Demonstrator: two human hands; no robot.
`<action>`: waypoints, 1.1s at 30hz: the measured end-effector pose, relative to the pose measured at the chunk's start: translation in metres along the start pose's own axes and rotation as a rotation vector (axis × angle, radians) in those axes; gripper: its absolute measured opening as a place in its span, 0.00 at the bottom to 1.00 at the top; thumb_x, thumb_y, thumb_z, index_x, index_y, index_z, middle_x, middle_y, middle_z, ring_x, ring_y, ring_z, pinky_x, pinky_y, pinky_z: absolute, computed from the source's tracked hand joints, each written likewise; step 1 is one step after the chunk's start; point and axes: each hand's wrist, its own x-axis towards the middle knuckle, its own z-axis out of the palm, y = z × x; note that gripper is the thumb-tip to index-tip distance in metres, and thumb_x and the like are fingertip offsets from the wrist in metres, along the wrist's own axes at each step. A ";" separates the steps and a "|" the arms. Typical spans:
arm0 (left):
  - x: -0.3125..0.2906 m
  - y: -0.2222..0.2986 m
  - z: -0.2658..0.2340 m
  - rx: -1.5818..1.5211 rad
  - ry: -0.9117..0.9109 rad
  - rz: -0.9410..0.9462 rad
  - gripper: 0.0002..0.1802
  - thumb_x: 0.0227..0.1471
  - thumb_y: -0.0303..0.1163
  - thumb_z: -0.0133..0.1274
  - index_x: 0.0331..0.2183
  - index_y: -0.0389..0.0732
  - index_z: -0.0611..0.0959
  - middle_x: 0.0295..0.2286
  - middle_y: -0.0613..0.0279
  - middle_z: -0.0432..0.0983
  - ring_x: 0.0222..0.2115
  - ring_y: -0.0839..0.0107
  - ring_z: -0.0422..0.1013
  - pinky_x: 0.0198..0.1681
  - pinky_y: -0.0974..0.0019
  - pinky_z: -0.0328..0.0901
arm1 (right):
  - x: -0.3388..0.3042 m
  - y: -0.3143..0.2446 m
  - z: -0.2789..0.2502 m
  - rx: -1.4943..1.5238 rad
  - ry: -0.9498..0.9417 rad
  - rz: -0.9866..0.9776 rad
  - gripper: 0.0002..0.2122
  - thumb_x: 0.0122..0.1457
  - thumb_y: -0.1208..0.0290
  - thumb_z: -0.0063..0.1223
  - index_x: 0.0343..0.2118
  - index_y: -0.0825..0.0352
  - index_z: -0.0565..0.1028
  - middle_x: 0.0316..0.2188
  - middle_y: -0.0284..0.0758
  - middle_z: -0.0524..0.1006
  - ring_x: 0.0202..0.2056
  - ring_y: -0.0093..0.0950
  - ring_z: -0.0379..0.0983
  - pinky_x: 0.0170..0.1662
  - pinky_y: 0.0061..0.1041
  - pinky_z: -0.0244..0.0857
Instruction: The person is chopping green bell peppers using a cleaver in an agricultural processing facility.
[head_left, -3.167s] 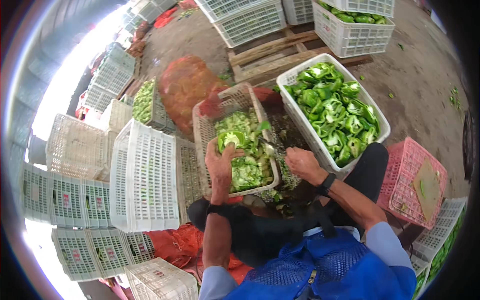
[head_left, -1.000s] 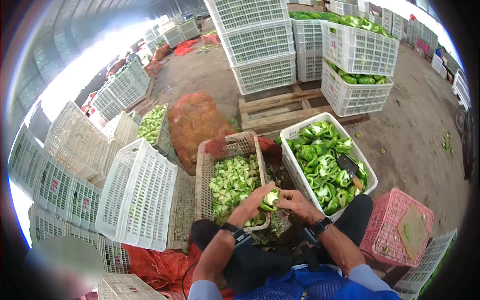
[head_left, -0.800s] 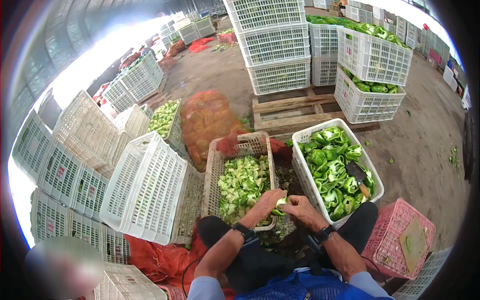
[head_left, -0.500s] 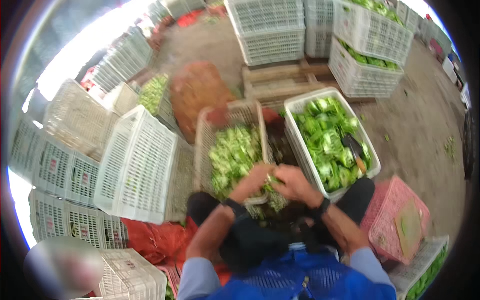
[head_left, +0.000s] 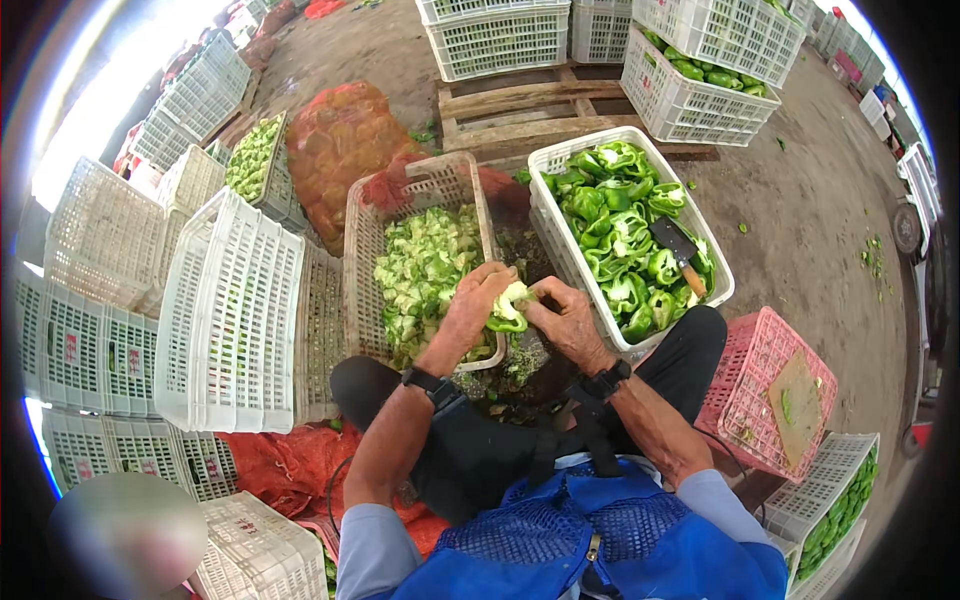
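A halved green bell pepper is between my hands, its pale inner side showing. My left hand is closed around its left side. From the right, my right hand pinches at its edge. Just left of my hands stands a beige slatted crate heaped with pale green pepper cores. To the right, a white bin is full of cut green peppers. On top of them lies a knife with a dark blade and an orange handle.
White crates stack up at the left. A pink crate with a flat board on it stands at the right. Behind are an orange mesh sack, a wooden pallet and crates of green peppers. Red sacking lies at lower left.
My view has shifted, so the crates and bin sit further left and higher. My hands have moved a little apart, and the pepper's pale inside shows between them.
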 end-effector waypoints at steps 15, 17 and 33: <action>-0.001 -0.020 -0.015 0.766 0.149 0.205 0.25 0.68 0.43 0.36 0.54 0.34 0.74 0.39 0.44 0.77 0.39 0.51 0.72 0.46 0.54 0.65 | 0.022 -0.003 0.009 -0.473 -0.221 -0.208 0.21 0.49 0.65 0.68 0.41 0.71 0.73 0.26 0.45 0.76 0.27 0.37 0.76 0.33 0.35 0.69; -0.004 -0.020 -0.020 0.840 0.006 0.609 0.24 0.69 0.42 0.35 0.53 0.35 0.76 0.36 0.43 0.78 0.36 0.53 0.72 0.44 0.53 0.65 | 0.018 -0.012 0.015 -0.424 -0.220 -0.147 0.19 0.50 0.66 0.67 0.41 0.71 0.73 0.25 0.45 0.76 0.26 0.35 0.76 0.32 0.34 0.69; -0.012 0.007 -0.018 0.872 0.134 0.381 0.25 0.65 0.44 0.44 0.46 0.30 0.79 0.47 0.43 0.76 0.52 0.50 0.69 0.59 0.58 0.59 | 0.030 0.011 0.023 0.728 -0.016 0.329 0.09 0.63 0.76 0.50 0.45 0.71 0.77 0.40 0.32 0.78 0.39 0.20 0.74 0.41 0.21 0.72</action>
